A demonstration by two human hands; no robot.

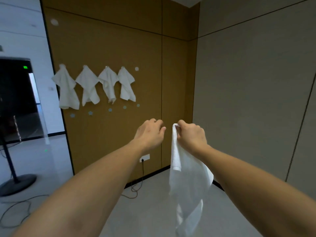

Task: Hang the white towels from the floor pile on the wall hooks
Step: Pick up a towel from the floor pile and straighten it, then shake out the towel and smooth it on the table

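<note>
My right hand [191, 135] pinches the top corner of a white towel [188, 178], which hangs down freely in front of me. My left hand [150, 132] is just left of it, fingers curled and holding nothing, a small gap from the towel's corner. On the brown wall panel [111, 40], several white towels [95, 86] hang in a row from hooks. One bare round hook [136, 68] shows at the right end of that row. A lower row of small pale hooks [110, 109] runs beneath the towels. The floor pile is out of view.
A black screen on a stand [15, 103] with a round base [17, 184] occupies the left. Cables [135, 189] trail on the grey floor from a wall socket [144, 157]. A grey wall [256, 100] closes the right side, meeting the brown panel in a corner.
</note>
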